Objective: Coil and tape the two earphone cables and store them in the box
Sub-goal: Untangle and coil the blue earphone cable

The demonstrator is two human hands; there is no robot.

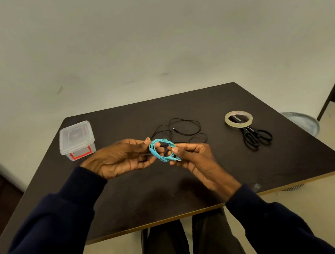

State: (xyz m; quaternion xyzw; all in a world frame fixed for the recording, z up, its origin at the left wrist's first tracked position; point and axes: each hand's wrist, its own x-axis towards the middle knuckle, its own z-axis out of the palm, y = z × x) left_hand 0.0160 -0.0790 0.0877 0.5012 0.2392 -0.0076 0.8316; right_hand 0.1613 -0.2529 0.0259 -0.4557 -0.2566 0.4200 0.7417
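Note:
A turquoise earphone cable [157, 142] is wound into a small coil, held above the dark table [256, 169]. My left hand [121, 158] grips the coil's left side between thumb and fingers. My right hand [191, 156] pinches the coil's lower right part, near its plug. A black earphone cable [184, 128] lies loose and uncoiled on the table just behind the hands. A clear plastic box [76, 140] with a red latch stands shut at the back left. A roll of clear tape [238, 119] lies at the back right.
Black scissors [255, 136] lie just in front of the tape roll, partly under it. A grey round object [303, 121] sits on the floor beyond the table's right edge. My knees show below the table's near edge.

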